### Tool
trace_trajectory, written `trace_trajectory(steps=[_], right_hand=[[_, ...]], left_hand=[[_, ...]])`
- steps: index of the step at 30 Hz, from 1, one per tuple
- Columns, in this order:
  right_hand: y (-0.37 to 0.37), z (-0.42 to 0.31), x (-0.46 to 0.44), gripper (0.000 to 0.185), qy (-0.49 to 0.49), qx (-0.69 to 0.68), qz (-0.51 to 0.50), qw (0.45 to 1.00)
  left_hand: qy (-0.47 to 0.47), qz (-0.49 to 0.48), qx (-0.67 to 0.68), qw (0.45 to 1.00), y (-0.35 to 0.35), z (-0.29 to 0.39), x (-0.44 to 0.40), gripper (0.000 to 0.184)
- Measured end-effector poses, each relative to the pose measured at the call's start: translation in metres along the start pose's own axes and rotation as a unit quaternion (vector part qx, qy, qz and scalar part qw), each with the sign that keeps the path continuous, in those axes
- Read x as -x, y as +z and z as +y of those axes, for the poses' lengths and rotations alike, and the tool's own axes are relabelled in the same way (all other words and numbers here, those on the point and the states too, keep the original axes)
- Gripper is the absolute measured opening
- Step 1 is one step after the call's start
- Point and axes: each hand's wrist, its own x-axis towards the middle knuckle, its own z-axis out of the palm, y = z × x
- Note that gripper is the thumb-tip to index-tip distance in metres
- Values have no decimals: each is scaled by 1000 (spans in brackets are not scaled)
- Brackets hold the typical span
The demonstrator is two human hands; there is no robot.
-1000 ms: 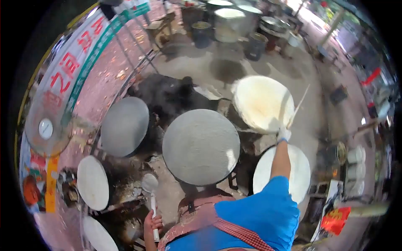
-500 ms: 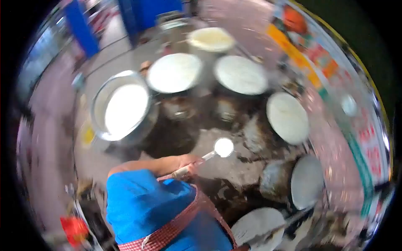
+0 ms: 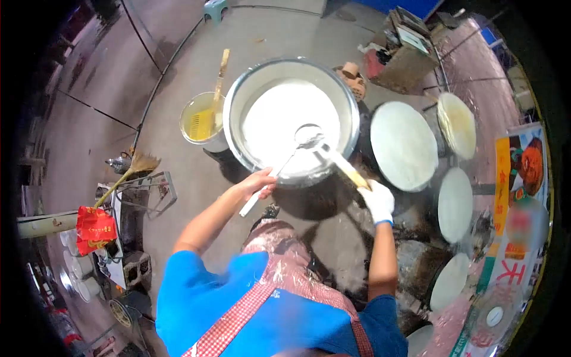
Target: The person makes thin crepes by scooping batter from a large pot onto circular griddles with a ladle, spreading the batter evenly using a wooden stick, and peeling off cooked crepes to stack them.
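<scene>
My bare left hand (image 3: 259, 181) is closed around the pale handle of a ladle (image 3: 308, 135). The ladle's round bowl is over the white liquid (image 3: 285, 113) in a large metal pot (image 3: 234, 113). On the right, my right hand (image 3: 379, 201), in a white glove, grips a wooden-handled tool (image 3: 347, 168). Its whitish end is close to the ladle's bowl; whether it is a scraper or a brush, I cannot tell. The two tools meet or overlap above the near part of the pot.
Left of the pot stands a bucket (image 3: 185, 122) with a yellow slotted tool (image 3: 201, 124) in it. Several round griddles (image 3: 404, 146) curve along the right side. A broom (image 3: 140, 165) and a red bag (image 3: 95, 229) are at the left.
My view has swung left towards the pot. The ladle, its bowl previously showing white near the griddles, is now over the pot. My gloved right hand with the wooden-handled tool has come into clear view.
</scene>
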Motion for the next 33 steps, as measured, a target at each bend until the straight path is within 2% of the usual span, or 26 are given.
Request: trace_trajectory(steps=[2,3,4,6,7,8,10,11,12,14,16,18,20,21,22,23,24,26,27,30,32,33], right_hand=[[43,-36,-53,22,-36,154,-70,985],[65,-53,-62,21,-90,214,-112,966],[72,-71,-64,23,-100,214,-118,964],[38,-100,-64,28,-80,163,-162,970],[35,-96,-66,32,-21,70,-146,987],[59,-77,-69,34,3,71,-135,988],[83,-79,-69,36,0,151,-189,970],[80,-82,-68,38,-5,116,-186,976],[68,-85,-67,38,4,74,-176,982],[94,-51,-55,37,67,-48,-122,989],[137,-24,-34,37,38,0,-75,996],[123,-42,-21,37,55,19,-121,991],[105,-37,3,38,91,-4,-104,990],[94,-32,15,38,90,1,-84,992],[84,-26,25,39,83,5,-61,995],[76,-21,33,39,67,-32,-15,997],[57,-24,41,33,-6,-35,79,996],[31,-15,41,31,-50,-111,143,982],[13,-12,40,31,-91,-112,189,971],[-48,-15,19,30,-180,-128,307,926],[-100,-26,11,31,-203,-85,370,903],[-124,-30,4,30,-233,-107,402,879]], left_hand=[[-5,137,4,991,-61,7,-52,14],[-33,195,-29,980,-104,-5,-88,12],[-60,249,-65,964,-140,-13,-116,12],[-70,272,-68,957,-156,-2,-140,16],[-85,285,-68,952,-155,-11,-141,18],[-81,296,-87,948,-154,-16,-143,20],[-58,323,-135,935,-143,-6,-141,24],[-56,351,-147,923,-138,-5,-144,31],[-37,356,-171,918,-155,-24,-160,30],[-33,326,-232,916,-138,-12,-153,45],[-35,319,-141,936,-117,-6,-162,37],[-92,245,-5,965,-107,-10,-176,27],[-84,206,20,975,-60,13,-143,23],[-53,218,65,972,-26,32,-121,24],[7,188,116,975,-8,43,-103,25],[19,174,126,977,13,61,-82,23],[31,160,137,977,38,78,-58,21],[89,196,146,966,104,112,-2,16],[112,162,148,969,127,120,25,14],[183,101,102,973,186,155,95,11],[231,53,63,969,211,178,133,9],[268,70,-2,961,222,190,151,10]])
